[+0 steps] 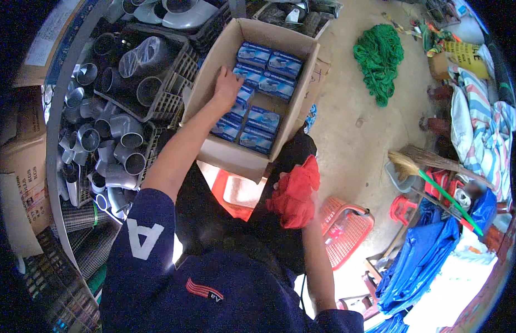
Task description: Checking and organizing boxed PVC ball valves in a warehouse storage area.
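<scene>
An open cardboard carton (196, 119) stands in front of me, holding several small blue-and-white boxes (277, 84) in rows, with a gap among them. My left hand (228, 87) reaches over the carton's left side, its fingers curled down at a small blue box (244, 95) in the left row; the fingertips are partly hidden. Bunched red cloth (294, 200) sits in my right hand (280, 178), above my right thigh. The cloth covers most of that hand, leaving only some fingers visible beside it.
Crates of grey pipe fittings (149, 91) crowd the left side. Below the carton is a red stool (229, 200). A red plastic basket (347, 233) stands at right, with green netting (379, 61) farther off on the floor. Brooms (405, 164) and blue tarps (422, 261) line the right.
</scene>
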A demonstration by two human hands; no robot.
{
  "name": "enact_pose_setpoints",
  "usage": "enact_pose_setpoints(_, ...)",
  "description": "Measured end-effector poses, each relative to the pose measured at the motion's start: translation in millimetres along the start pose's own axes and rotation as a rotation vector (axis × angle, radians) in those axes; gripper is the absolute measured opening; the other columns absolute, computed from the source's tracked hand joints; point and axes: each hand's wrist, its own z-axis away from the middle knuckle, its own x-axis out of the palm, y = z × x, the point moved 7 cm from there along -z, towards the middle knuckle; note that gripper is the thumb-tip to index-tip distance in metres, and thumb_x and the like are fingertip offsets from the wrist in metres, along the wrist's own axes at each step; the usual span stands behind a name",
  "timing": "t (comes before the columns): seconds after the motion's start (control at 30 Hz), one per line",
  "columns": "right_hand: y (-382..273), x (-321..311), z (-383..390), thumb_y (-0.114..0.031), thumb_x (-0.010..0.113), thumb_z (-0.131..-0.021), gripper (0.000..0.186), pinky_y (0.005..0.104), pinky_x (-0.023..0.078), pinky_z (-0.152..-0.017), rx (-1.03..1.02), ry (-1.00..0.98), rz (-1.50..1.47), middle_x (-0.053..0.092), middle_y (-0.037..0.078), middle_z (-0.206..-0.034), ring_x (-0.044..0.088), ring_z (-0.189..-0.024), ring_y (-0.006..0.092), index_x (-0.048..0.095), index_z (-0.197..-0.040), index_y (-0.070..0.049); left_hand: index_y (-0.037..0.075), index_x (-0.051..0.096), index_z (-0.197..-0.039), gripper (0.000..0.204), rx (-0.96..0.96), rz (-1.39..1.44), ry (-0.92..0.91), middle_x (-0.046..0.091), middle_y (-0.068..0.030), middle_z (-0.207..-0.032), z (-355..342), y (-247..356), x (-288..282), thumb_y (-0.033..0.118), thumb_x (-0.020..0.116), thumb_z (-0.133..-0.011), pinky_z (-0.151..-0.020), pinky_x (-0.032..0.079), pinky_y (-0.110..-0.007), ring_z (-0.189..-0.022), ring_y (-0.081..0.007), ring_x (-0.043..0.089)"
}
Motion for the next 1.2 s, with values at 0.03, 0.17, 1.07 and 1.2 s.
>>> enact_pose_setpoints(0.03,-2,3,1,-0.045,0.046,-0.091,0.048,0.0556,0.045,-0.085,0.0,0.003,-0.001,0.053,0.013,-0.119,0.052,-0.102,0.0398,0.041,-0.131,-0.018,0.017,0.047,-0.132,0.055,0.003,0.002,-0.001,0.057,-0.0098,-0.12,2,0,-7,0.025,0.063,-0.08,-0.108,0.016,-0.048,-0.123,-0.0289,0.043)
enact_pose_setpoints(0.17,-3,26,-3,-0.048,0.045,-0.091,0.048,0.0557,0.044,-0.086,0.031,-0.086,-0.02,0.053,0.011,-0.12,0.051,-0.104,0.0386,0.042,-0.13,-0.02,0.013,0.052,-0.125,0.05,0.027,-0.01,-0.013,0.059,-0.0092,-0.116,3,-4,-21,0.024,0.065,-0.077,-0.107,0.019,-0.046,-0.118,-0.0254,0.046)
enact_pose_setpoints(1.07,-9,41,2,-0.042,0.043,-0.094,0.046,0.0567,0.044,-0.086,-0.001,-0.103,-0.081,0.051,0.014,-0.121,0.051,-0.104,0.0411,0.033,-0.136,-0.026,0.014,0.057,-0.117,0.036,0.084,0.035,0.326,0.059,-0.0071,-0.105,8,-9,-10,0.014,0.055,-0.081,-0.1,0.028,-0.045,-0.109,-0.0232,0.049)
enact_pose_setpoints(1.2,-8,38,5,-0.041,0.043,-0.094,0.045,0.0578,0.044,-0.086,0.008,-0.089,-0.1,0.052,0.014,-0.12,0.052,-0.104,0.041,0.036,-0.134,-0.023,0.014,0.058,-0.114,0.037,0.075,0.081,0.294,0.06,-0.0074,-0.105,6,-6,-12,0.013,0.059,-0.078,-0.101,0.028,-0.044,-0.11,-0.024,0.048)
